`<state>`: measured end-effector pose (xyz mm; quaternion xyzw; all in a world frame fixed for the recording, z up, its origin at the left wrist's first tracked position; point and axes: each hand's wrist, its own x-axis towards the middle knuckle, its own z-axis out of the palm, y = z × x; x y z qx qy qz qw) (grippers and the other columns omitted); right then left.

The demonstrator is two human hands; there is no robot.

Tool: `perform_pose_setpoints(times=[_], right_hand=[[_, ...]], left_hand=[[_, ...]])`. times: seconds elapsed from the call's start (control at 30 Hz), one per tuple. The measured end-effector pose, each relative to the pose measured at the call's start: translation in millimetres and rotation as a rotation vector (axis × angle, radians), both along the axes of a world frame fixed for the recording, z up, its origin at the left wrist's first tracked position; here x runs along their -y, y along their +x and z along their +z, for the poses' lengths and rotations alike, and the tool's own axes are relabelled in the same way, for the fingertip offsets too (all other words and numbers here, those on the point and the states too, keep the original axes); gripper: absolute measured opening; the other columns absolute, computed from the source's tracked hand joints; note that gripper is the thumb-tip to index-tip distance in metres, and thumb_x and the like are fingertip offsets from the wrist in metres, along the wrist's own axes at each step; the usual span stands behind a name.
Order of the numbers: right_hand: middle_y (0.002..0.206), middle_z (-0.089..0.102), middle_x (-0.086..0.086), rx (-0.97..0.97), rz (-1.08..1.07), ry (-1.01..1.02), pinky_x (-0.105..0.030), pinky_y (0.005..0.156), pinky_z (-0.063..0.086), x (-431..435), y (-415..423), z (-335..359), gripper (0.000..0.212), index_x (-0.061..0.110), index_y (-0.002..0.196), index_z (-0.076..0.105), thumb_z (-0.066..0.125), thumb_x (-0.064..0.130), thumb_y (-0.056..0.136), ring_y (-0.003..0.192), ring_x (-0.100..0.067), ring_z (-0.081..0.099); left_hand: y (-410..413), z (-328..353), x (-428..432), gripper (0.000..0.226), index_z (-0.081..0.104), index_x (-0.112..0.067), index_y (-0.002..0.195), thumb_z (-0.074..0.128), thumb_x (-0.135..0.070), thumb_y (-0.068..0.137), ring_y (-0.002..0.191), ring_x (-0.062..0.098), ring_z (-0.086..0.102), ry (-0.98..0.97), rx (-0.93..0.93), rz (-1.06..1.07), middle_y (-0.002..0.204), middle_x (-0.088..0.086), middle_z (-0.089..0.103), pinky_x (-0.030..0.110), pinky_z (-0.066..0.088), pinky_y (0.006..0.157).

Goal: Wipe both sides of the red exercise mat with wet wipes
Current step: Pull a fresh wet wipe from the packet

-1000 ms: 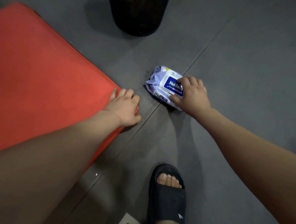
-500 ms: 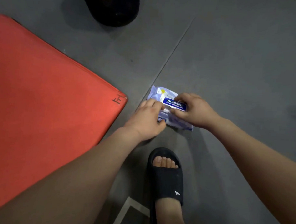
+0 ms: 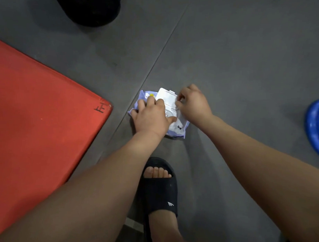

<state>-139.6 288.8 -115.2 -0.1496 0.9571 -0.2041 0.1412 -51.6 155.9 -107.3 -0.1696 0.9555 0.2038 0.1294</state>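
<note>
Since the earlier frame the lid (image 3: 166, 98) had swung open, white side up. My left hand (image 3: 151, 118), fingers spread, pressed the wipes pack (image 3: 178, 130) down at frame centre; my right hand (image 3: 194, 104) pinched the lid's edge. The red mat (image 3: 37, 120) lay left, apart.

Dim grey floor (image 3: 229, 69) with a diagonal seam, a black round object (image 3: 86, 8) and a blue disc (image 3: 316, 124).

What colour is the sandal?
Black sandal with a small white logo; shows best in the head view.
</note>
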Motion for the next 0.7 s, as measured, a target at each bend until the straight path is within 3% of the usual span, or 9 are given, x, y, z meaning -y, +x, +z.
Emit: perform_pose_setpoints(times=[0.1,0.37,0.57,0.7], right_hand=[[0.097,0.066,-0.01,0.012,0.149,-0.002,-0.035,0.074,0.047,-5,2,6,0.01,0.01,0.095,0.068,0.064,0.014,0.087,0.088,-0.03,0.063],[0.11,0.072,-0.008,0.058,0.19,0.013,-0.027,0.08,0.042,-9,6,18,0.024,0.009,0.11,0.068,0.053,0.01,0.092,0.101,-0.029,0.064],[0.113,0.072,-0.007,0.06,0.212,0.011,-0.03,0.085,0.045,-12,7,16,0.027,0.011,0.112,0.069,0.051,0.01,0.091,0.105,-0.029,0.064],[0.109,0.069,-0.012,0.025,0.279,0.02,-0.033,0.083,0.045,-11,9,10,0.024,0.011,0.11,0.069,0.055,0.012,0.091,0.1,-0.031,0.063]], left_hand=[[-2,-3,4,0.052,0.062,-0.027,0.12,0.072,-0.061,0.082,0.134,0.029,0.036,0.063,-0.004,0.013,0.138,0.001,0.048,0.049,0.034,0.103],[1,-3,7,0.033,0.07,-0.027,0.107,0.076,-0.05,0.084,0.134,0.028,0.037,0.143,-0.003,0.034,0.134,0.0,0.05,0.048,0.031,0.104],[0,-1,4,0.035,0.068,-0.023,0.114,0.071,-0.047,0.088,0.131,0.033,0.039,0.073,0.055,-0.011,0.136,0.004,0.049,0.054,0.032,0.105],[0,1,3,0.029,0.07,-0.02,0.116,0.061,-0.032,0.091,0.129,0.035,0.044,0.007,0.061,-0.005,0.133,0.005,0.054,0.055,0.038,0.104]])
